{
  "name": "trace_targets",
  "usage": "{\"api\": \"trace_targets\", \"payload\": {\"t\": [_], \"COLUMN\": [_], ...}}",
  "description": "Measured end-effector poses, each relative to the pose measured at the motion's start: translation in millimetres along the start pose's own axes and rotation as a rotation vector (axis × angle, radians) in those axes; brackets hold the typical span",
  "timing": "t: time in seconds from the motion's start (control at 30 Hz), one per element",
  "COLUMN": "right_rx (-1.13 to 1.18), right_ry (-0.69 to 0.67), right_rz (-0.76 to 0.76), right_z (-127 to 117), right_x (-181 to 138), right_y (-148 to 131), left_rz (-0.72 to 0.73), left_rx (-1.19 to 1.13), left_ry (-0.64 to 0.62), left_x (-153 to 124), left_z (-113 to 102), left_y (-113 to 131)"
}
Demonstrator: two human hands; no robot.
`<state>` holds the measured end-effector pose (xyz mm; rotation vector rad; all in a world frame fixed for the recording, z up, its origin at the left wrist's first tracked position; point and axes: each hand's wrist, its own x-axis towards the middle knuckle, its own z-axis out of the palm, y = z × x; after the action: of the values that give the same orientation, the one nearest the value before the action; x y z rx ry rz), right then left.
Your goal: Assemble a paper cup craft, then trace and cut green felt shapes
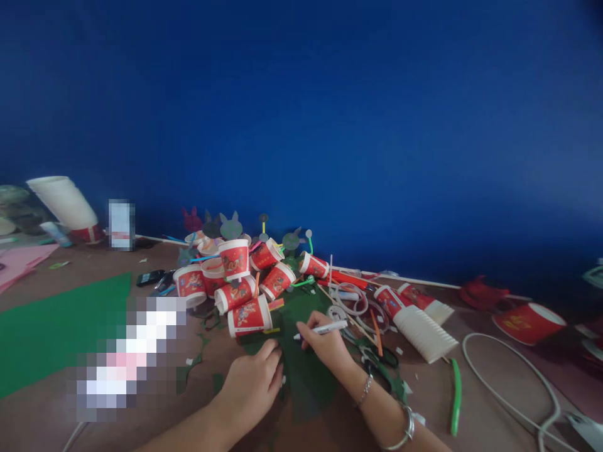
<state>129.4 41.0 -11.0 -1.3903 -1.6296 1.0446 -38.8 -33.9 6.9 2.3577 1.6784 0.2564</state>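
My right hand is closed round a white marker pen, its tip down on a dark green felt piece lying on the brown table. My left hand rests on the left edge of that felt, fingers curled and pressing it flat, with nothing held in it. A pile of red and white paper cups lies just beyond both hands. Bracelets ring my right wrist.
A big green sheet covers the left of the table. Stacked white cups, black scissors, a green straw, white tubing and a lone red cup lie to the right. A blue wall stands behind.
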Motion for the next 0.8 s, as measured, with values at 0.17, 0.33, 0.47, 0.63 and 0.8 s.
{"api": "trace_targets", "payload": {"t": [0.17,0.33,0.47,0.63,0.8], "right_rx": [0.000,-0.062,-0.138,-0.158,-0.183], "right_ry": [0.019,0.008,0.017,-0.008,-0.021], "right_rz": [-0.018,-0.048,-0.066,-0.060,-0.072], "right_z": [-2.9,-0.7,0.7,-0.8,-0.4], "right_x": [1.4,-0.8,-2.0,-3.2,-3.8], "right_y": [0.3,0.9,-0.4,-3.4,-1.9], "left_rz": [-0.005,-0.001,0.001,0.002,0.010], "left_rx": [0.011,0.015,0.024,0.029,0.029], "left_ry": [-0.001,-0.002,0.000,0.003,0.008], "left_x": [0.1,-0.1,0.0,0.5,-0.2], "left_z": [1.0,0.5,-0.3,-0.3,0.7], "left_y": [-0.5,-0.6,-0.2,-0.2,-0.4]}}
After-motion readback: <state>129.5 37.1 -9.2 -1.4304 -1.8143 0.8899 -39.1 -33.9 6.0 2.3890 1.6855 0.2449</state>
